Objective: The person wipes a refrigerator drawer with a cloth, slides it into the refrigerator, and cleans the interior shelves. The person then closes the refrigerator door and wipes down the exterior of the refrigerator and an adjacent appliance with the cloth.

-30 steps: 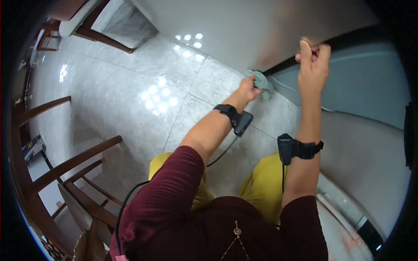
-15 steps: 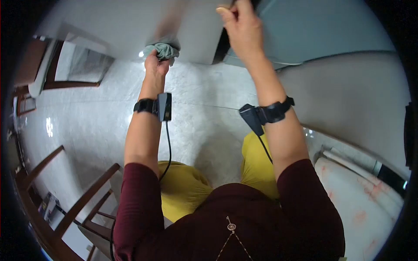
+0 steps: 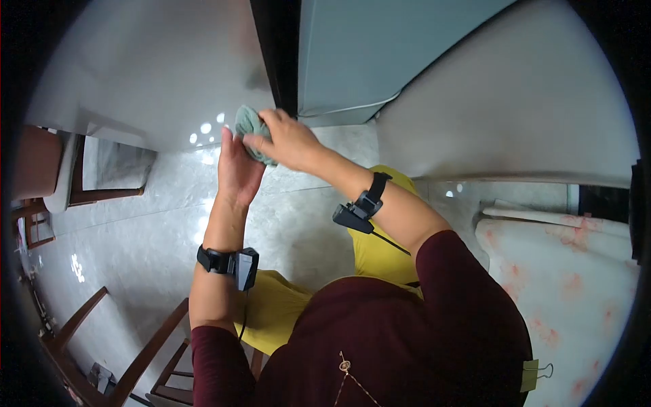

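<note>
A folded grey-green cloth [image 3: 248, 123] is bunched between my two hands in front of a glossy grey panel [image 3: 169, 74]. My right hand [image 3: 290, 141] grips it from the right, thumb across the near side and fingers over the top edge. From below, my left hand [image 3: 239, 169] supports the cloth against its palm; its thumb points up beside the cloth and its other fingers are mostly hidden. Each wrist wears a black strap with a small boxy device, the left device [image 3: 245, 269] and the right device [image 3: 352, 218], both trailing cables.
A dark vertical gap [image 3: 279, 61] separates the grey panel from a blue-grey surface [image 3: 366, 54], where a pale cable [image 3: 359, 106] hangs. Wooden chair frames [image 3: 146, 346] stand at lower left. To the right lies a floral-patterned cover [image 3: 542, 285] with a binder clip [image 3: 536, 375].
My left hand has drawn the cloth back from the grey panel. The right hand has come down and left from the upper area and now grips the cloth too. The view has shifted right.
</note>
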